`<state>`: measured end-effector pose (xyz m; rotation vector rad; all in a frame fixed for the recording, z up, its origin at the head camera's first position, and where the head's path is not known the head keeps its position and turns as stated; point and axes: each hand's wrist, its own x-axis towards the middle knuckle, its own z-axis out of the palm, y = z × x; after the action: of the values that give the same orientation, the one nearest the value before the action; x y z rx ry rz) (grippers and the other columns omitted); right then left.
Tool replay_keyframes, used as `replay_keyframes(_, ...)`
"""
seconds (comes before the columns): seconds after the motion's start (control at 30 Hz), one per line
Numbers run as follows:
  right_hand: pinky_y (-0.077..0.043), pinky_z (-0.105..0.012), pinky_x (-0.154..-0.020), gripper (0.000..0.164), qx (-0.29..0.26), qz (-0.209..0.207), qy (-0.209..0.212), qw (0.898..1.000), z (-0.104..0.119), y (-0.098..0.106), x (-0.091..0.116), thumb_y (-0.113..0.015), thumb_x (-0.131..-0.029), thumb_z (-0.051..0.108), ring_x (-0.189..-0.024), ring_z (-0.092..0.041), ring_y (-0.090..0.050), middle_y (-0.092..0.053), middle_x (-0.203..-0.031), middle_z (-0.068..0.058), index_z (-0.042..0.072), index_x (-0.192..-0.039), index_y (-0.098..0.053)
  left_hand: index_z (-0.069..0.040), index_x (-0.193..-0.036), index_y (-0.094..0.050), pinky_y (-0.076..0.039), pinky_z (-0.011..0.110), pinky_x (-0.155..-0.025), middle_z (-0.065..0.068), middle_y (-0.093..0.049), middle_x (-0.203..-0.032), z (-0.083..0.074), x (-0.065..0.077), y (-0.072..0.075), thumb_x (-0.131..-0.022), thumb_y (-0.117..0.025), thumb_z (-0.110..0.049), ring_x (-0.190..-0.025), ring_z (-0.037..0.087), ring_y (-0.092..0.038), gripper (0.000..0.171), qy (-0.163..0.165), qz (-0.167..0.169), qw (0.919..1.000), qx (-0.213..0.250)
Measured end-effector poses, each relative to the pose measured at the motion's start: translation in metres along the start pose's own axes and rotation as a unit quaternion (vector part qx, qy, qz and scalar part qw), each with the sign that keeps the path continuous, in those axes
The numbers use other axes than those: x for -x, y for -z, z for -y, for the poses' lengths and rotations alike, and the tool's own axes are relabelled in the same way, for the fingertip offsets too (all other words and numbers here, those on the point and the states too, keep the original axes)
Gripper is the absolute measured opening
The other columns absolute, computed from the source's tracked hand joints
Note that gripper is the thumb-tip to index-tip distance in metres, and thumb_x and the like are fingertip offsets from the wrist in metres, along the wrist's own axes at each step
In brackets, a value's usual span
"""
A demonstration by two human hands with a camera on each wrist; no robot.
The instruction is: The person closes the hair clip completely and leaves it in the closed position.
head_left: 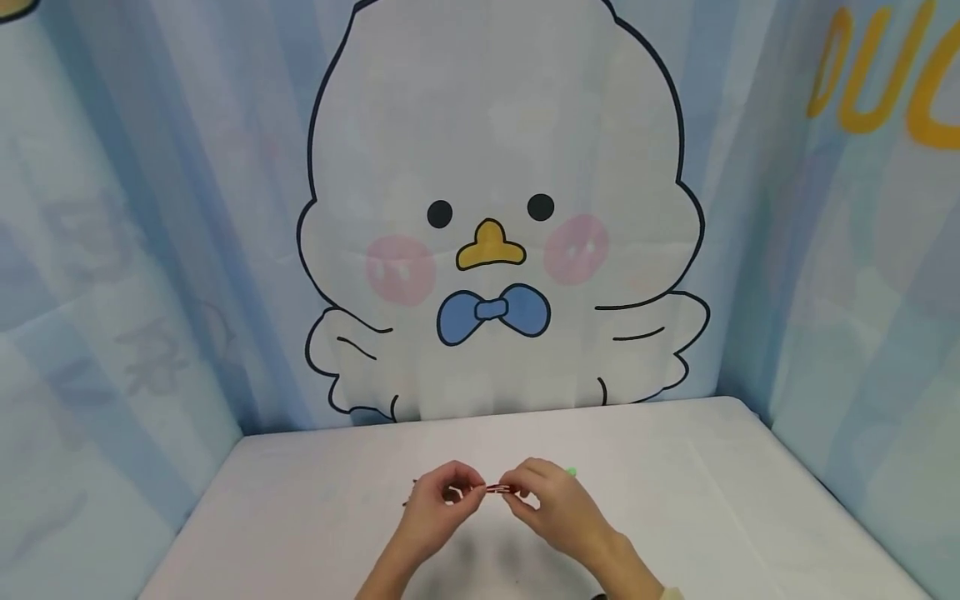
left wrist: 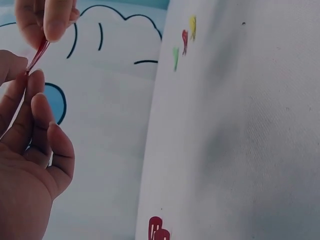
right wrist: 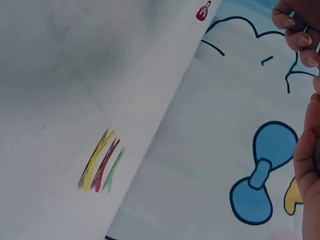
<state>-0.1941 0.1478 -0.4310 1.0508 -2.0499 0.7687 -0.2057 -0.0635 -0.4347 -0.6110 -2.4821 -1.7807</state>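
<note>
Above the white table (head_left: 300,517), both hands meet at a thin red snap hair clip (head_left: 495,489). My left hand (head_left: 438,504) pinches one end of it between thumb and forefinger. The other end is pinched by the thumb and fingers of my right hand (head_left: 558,504). In the left wrist view the red clip (left wrist: 39,55) spans the gap between the two sets of fingertips, seen nearly edge-on. At the right edge of the right wrist view, only parts of both hands show and the held clip is out of sight.
A yellow clip (right wrist: 98,162), a red clip (right wrist: 107,167) and a green clip (right wrist: 116,170) lie side by side on the table behind the right hand. More red clips (left wrist: 155,227) lie beyond the left hand. A curtain (head_left: 495,367) with a printed duck hangs behind the table.
</note>
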Motion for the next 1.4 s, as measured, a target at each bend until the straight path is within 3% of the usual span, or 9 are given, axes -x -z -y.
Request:
replay_keyframes(0.3,-0.049,-0.015,-0.067,0.031,0.019,-0.009,-0.026,0.999,-0.005,0.009,0.001,-0.086,-0.072,-0.004,-0.072,-0.006,-0.059,-0.065,-0.085,0.008,0.012,-0.093,-0.071,-0.009,-0.104,-0.068,-0.048,0.028,-0.074,-0.002,-0.066,-0.095,0.002,0.0,0.011,-0.093,-0.072,-0.015,-0.087,0.018,-0.058,0.013,-0.011,-0.006,0.9998,-0.017)
replay_keyframes(0.7,-0.047,-0.016,-0.064,0.032,0.033,-0.033,-0.044,0.998,-0.018,0.018,0.014,-0.087,-0.069,-0.004,-0.071,-0.007,-0.057,-0.063,-0.084,0.01,0.015,-0.091,-0.073,-0.007,-0.107,-0.067,-0.047,0.028,-0.073,-0.001,-0.067,-0.093,0.024,0.007,0.048,-0.092,-0.074,-0.012,-0.09,0.021,-0.057,0.017,0.042,-0.042,0.9971,-0.048)
replay_keyframes(0.83,-0.048,-0.022,-0.059,0.031,0.042,-0.026,-0.064,0.997,-0.022,0.021,0.019,-0.087,-0.069,-0.002,-0.069,-0.006,-0.057,-0.062,-0.082,0.012,0.016,-0.091,-0.073,-0.007,-0.108,-0.068,-0.047,0.027,-0.073,-0.001,-0.066,-0.092,0.032,0.01,0.054,-0.092,-0.074,-0.012,-0.089,0.02,-0.057,0.018,0.053,-0.049,0.9961,-0.051)
replay_keyframes(1.07,-0.047,-0.018,-0.06,0.031,0.042,-0.018,-0.088,0.995,-0.029,0.028,0.024,-0.088,-0.069,-0.001,-0.069,-0.003,-0.056,-0.06,-0.08,0.016,0.017,-0.09,-0.073,-0.01,-0.107,-0.069,-0.047,0.027,-0.072,-0.002,-0.066,-0.096,0.046,0.013,0.064,-0.091,-0.075,-0.009,-0.088,0.018,-0.056,0.017,0.061,-0.077,0.9927,-0.071)
replay_keyframes(1.23,-0.044,-0.017,-0.06,0.034,0.037,-0.011,-0.099,0.994,-0.028,0.032,0.026,-0.088,-0.069,-0.003,-0.067,-0.003,-0.055,-0.06,-0.08,0.017,0.018,-0.091,-0.073,-0.01,-0.109,-0.069,-0.047,0.029,-0.073,-0.002,-0.066,-0.097,0.053,0.013,0.072,-0.092,-0.074,-0.009,-0.089,0.018,-0.055,0.017,0.071,-0.078,0.9911,-0.081)
replay_keyframes(1.4,-0.046,-0.026,-0.06,0.033,0.037,0.012,-0.125,0.991,-0.028,0.035,0.03,-0.088,-0.071,-0.002,-0.068,0.0,-0.053,-0.059,-0.08,0.021,0.02,-0.092,-0.074,-0.011,-0.107,-0.069,-0.047,0.032,-0.074,-0.002,-0.066,-0.096,0.062,0.014,0.076,-0.092,-0.073,-0.009,-0.088,0.018,-0.056,0.016,0.078,-0.077,0.9888,-0.101)
